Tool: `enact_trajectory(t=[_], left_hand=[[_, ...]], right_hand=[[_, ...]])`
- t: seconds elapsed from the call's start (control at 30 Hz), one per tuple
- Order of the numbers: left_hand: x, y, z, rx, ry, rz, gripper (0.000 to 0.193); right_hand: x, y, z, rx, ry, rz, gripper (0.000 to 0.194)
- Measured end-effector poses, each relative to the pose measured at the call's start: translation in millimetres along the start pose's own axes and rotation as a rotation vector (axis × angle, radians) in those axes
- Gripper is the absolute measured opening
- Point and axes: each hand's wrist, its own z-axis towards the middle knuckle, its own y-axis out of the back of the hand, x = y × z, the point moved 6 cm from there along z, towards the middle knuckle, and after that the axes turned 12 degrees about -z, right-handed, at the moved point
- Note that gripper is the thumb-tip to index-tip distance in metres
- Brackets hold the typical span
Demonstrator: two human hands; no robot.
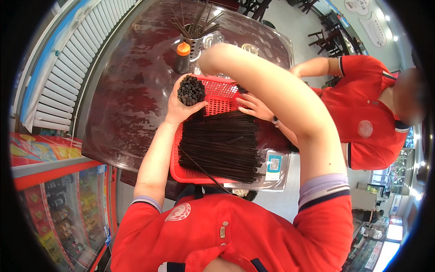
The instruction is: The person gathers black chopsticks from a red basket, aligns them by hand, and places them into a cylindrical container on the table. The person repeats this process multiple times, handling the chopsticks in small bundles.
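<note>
My left hand (180, 107) is wrapped around a thick bundle of dark chopsticks (191, 90), whose ends face up, at the far left corner of a red plastic basket (175, 166). Many more dark chopsticks (219, 146) lie crosswise in the basket, with one slanting over its near edge. My right hand (211, 61) is bent over beyond the basket's far rim, near a perforated metal holder (195, 46) with several chopsticks standing in it. That hand is blurred and its fingers are mostly hidden, so its grip cannot be told.
A dark sauce bottle with an orange cap (183, 49) stands beside the holder on the dark red table (119, 102). A co-worker's hand (255, 107) is at the basket's right side. A card with a printed code (273, 166) lies near the table's right edge.
</note>
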Motion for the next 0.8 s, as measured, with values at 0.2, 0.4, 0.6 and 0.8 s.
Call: enact_trajectory(t=[0.2, 0.4, 0.6, 0.8], left_hand=[[-7, 14, -2, -0.030, 0.008, 0.163, 0.086], [-6, 4, -3, -0.035, -0.017, 0.121, 0.086], [1, 15, -8, -0.060, 0.015, 0.086, 0.086], [-2, 3, 4, -0.081, 0.024, 0.002, 0.084]], right_hand=[[62, -192, -2, -0.516, 0.416, -0.064, 0.048], [79, -276, -9, -0.570, 0.369, -0.017, 0.050], [68, -143, -29, -0.517, 0.305, 0.008, 0.045], [10, 124, -64, -0.498, -0.090, -0.125, 0.015]])
